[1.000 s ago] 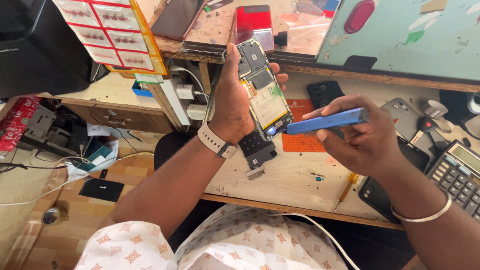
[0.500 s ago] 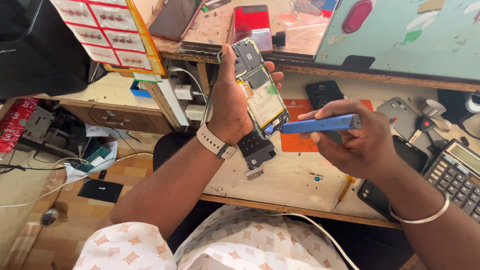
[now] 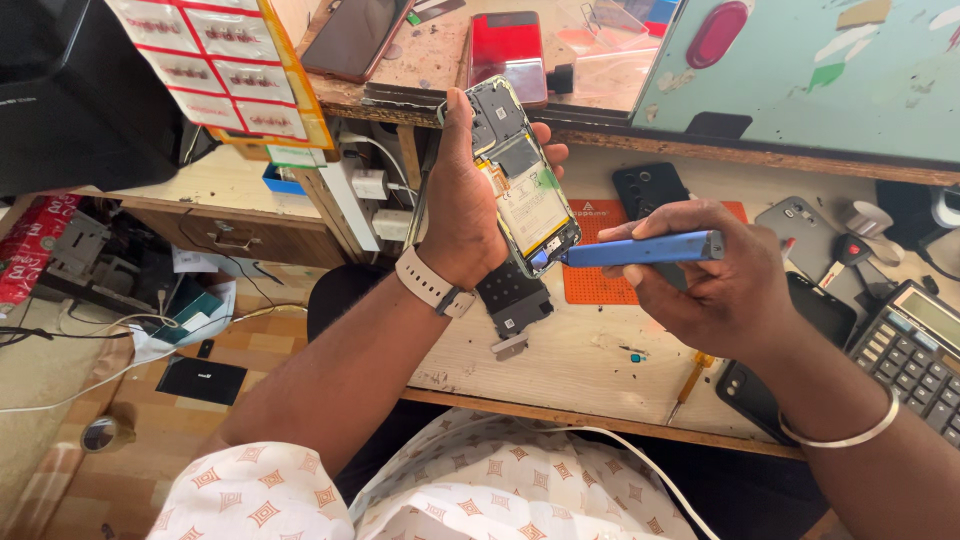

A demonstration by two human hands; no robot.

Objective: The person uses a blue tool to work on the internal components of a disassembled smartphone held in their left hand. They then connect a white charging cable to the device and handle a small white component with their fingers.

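Blue screwdriver (image 3: 640, 248), orange mat (image 3: 600, 285), white-patterned shirt (image 3: 480, 490).

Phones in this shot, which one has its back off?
The opened phone in the left hand, its inner parts showing; the red phone on the shelf is closed.

Blue tool's tip (image 3: 548, 258) hidden behind the opened phone's lower edge (image 3: 556, 250); calculator (image 3: 915, 355) cut off at right.

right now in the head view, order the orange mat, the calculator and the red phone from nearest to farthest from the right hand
1. orange mat, on the bench just left of the right hand
2. calculator, at the right edge
3. red phone, up on the raised shelf
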